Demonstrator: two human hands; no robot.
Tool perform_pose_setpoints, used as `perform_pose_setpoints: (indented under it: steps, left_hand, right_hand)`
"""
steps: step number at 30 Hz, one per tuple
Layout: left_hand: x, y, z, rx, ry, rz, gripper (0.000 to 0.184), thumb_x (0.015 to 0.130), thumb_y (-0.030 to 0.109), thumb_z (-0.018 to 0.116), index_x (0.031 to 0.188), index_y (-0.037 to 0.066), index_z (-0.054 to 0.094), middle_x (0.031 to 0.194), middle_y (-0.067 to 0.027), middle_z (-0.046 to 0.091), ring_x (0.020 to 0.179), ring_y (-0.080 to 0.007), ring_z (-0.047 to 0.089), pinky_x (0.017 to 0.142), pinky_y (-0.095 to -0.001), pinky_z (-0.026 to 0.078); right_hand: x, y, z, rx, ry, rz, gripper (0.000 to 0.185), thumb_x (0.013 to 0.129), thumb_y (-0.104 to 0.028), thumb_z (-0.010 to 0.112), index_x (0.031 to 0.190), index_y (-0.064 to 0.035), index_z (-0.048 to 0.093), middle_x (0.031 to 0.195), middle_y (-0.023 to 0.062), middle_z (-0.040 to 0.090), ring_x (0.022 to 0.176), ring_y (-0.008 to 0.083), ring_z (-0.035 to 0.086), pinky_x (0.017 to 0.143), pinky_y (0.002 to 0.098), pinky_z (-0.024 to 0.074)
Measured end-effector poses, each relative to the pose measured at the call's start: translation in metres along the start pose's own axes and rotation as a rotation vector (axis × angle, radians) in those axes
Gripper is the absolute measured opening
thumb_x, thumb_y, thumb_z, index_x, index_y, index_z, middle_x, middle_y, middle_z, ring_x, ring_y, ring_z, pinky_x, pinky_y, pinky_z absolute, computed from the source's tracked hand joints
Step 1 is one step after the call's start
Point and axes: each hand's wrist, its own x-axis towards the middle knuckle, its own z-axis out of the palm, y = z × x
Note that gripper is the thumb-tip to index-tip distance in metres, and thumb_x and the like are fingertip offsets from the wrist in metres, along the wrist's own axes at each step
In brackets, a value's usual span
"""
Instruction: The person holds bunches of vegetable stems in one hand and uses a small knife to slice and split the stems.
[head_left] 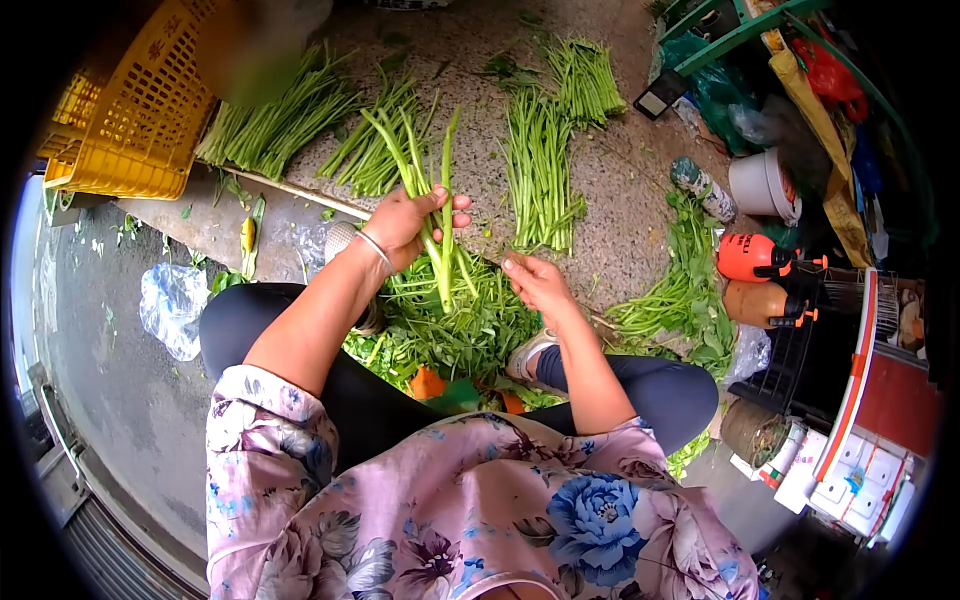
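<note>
My left hand [408, 222], with a bangle at its wrist, is closed around a few pale green vegetable stalks [445, 270]. They stick out above and below the fingers. To its right, my right hand [540, 284] has thumb and forefinger pinched together; whatever may be in them is too small to make out. Below both hands a heap of torn green leaves and stems [450, 335] lies between my feet. Beyond my left hand lies a small bunch of stalks [372, 165]. A longer bundle of trimmed stalks [540, 180] rests on the stone slab past my right hand.
A yellow plastic crate [140, 110] stands at the upper left beside another stalk bundle [285, 115]. Leafy stems [690, 290] lie to the right, near a white bucket [765, 185] and an orange spray bottle [745, 257]. A clear plastic bag [172, 310] sits on the left floor.
</note>
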Motion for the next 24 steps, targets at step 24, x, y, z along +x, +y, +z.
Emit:
perform_pose_setpoints:
  steps: [24]
  left_hand:
    - [0.007, 0.004, 0.001, -0.110, 0.116, 0.196, 0.009, 0.087, 0.012, 0.049, 0.091, 0.005, 0.045, 0.070, -0.0052, 0.054, 0.067, -0.0186, 0.057, 0.060, -0.0302, 0.048]
  right_hand:
    - [0.091, 0.019, -0.053, -0.818, 0.877, -0.010, 0.025, 0.072, -0.026, 0.064, 0.092, -0.0114, 0.061, 0.078, 0.0084, 0.062, 0.062, 0.0300, 0.056, 0.059, 0.0386, 0.0452]
